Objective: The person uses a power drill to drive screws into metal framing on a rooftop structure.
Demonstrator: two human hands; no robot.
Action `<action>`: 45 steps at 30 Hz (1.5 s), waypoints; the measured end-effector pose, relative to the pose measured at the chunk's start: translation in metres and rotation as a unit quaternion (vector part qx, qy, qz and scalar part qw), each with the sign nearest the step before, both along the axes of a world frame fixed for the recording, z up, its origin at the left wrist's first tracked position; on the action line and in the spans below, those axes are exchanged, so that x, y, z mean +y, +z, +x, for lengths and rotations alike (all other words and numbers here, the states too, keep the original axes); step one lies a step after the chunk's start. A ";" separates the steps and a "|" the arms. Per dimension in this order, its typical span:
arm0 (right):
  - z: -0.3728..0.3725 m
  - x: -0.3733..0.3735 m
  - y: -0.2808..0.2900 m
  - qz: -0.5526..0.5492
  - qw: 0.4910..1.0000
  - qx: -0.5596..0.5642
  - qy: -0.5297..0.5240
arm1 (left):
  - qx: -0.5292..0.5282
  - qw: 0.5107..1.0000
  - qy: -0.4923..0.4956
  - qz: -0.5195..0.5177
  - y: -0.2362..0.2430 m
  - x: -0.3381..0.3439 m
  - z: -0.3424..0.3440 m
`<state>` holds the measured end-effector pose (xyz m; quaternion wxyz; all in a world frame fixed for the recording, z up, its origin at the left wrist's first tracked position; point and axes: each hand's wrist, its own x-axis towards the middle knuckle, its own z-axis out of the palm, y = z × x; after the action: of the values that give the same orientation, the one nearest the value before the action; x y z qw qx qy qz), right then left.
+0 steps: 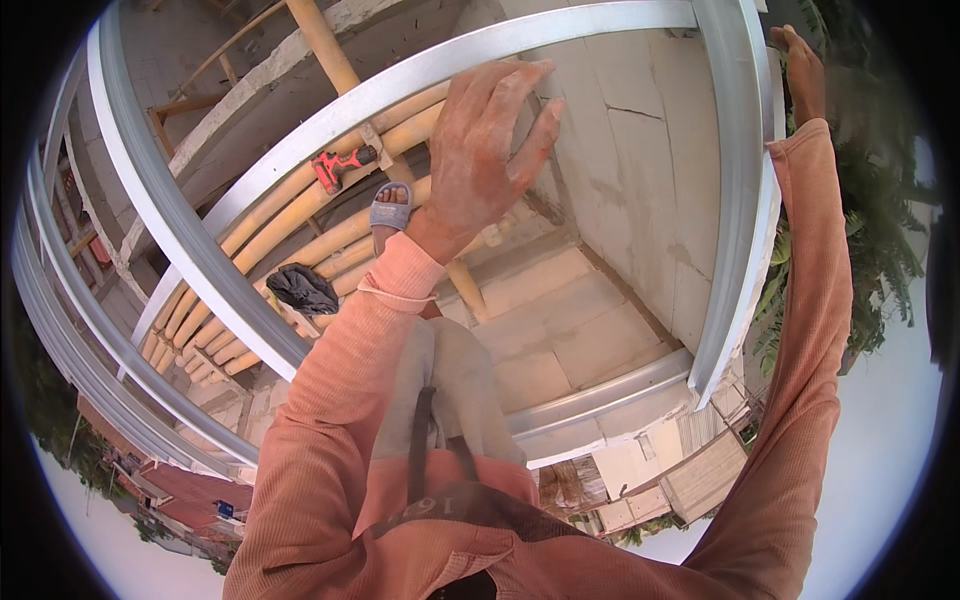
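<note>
My left hand (485, 150) is in the upper middle with its fingers and thumb apart, holding nothing. It hovers over or beside a curved-looking silver metal channel (430, 55); whether it touches the metal I cannot tell. At the upper right, my right hand (803, 78) reaches past an upright silver channel (735, 130), its fingers stretched out along the outer side with nothing visible in them. A red and black cordless drill (335, 168) rests on bamboo poles (365, 235) left of my left hand. My sandalled foot (391, 205) stands on those poles.
A crumpled black bag or cloth (302, 289) lies on the bamboo. More silver channels (170, 190) cross at the left. A grey block wall (640, 130) rises at the right, above a ledge (570, 350). Rooftops (705, 480) show far below, and trees (870, 230) stand outside.
</note>
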<state>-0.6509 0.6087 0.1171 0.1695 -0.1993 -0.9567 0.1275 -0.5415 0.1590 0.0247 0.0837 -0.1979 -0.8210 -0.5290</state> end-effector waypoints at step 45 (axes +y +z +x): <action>-0.028 0.051 -0.065 -0.067 0.973 -0.219 0.034 | -0.298 0.875 0.067 0.377 -0.113 0.291 -0.089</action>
<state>-0.6791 0.6599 0.0520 -0.0627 -0.2009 -0.9661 0.1497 -0.6307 0.4499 -0.0883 -0.0613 0.0708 -0.5570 -0.8252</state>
